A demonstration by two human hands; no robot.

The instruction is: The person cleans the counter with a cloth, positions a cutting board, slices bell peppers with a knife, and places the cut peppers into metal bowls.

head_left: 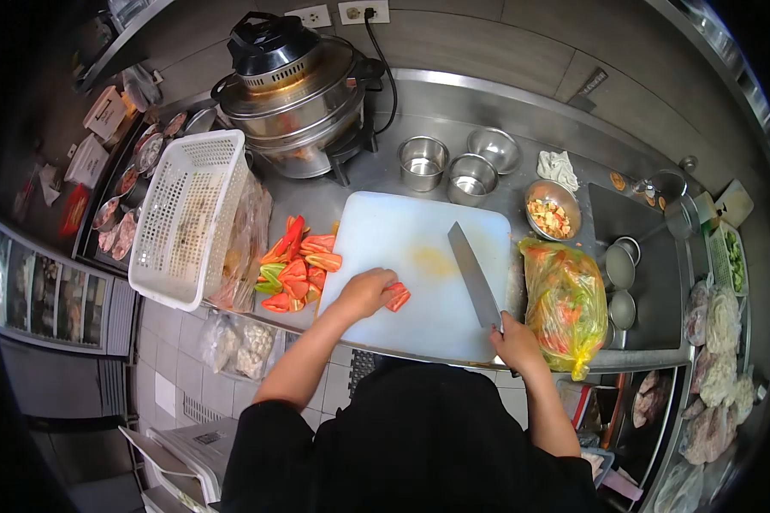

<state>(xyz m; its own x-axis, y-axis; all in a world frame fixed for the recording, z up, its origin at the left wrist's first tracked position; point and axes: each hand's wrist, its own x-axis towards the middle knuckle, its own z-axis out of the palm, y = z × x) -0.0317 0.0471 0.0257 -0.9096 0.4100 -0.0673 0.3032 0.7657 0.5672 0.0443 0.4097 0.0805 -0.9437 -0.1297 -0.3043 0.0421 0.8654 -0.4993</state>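
- One small, flat red pepper piece point(398, 297) sits at the fingertips of your left grip point(368, 292), on the pale plastic cutting board with rounded corners point(385, 231); the fingers look closed on it, though your hand hides part of the contact.
- Your right grip point(518, 344) is wrapped round the handle of a broad steel knife point(476, 278). Its blade reaches away from you, well apart from the pepper piece; whether it rests on the board or hangs just above cannot be told from here.
- For a clean slice, curl your left fingertips back, tuck the thumb behind, and let the knuckles guide the blade.
- Press the piece flat first: smooth skin is likely to slip under the edge. A steady forward stroke should beat a straight chop.
- Left of your left grip, a heap of red pepper pieces with some green point(295, 272) lies along the board's edge; keep it out of your cutting space.
- Near your right grip, on its right, stands a stuffed yellow translucent plastic bag point(565, 299); keep that elbow from nudging it.
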